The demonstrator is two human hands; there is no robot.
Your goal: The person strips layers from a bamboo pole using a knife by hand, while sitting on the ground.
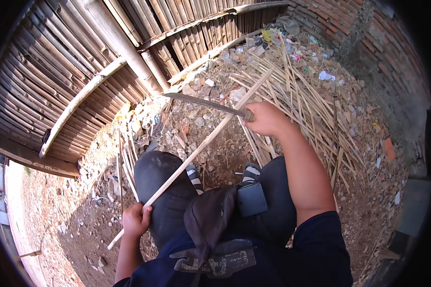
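Observation:
My left hand (136,219) is closed round the lower part of a long, pale bamboo strip (196,151). The strip slants up and to the right across my left knee, and its far end rises past my right hand (266,118). That hand grips the short handle of a machete (203,101), whose long dark blade points left and crosses the strip near the handle. Whether the blade's edge bites into the strip I cannot tell.
A heap of split bamboo strips (297,105) lies ahead to the right, and several more strips (127,162) lie beside my left knee. Rubble and litter cover the ground. A bamboo wall (57,71) stands at the left, a brick wall (383,52) at the far right.

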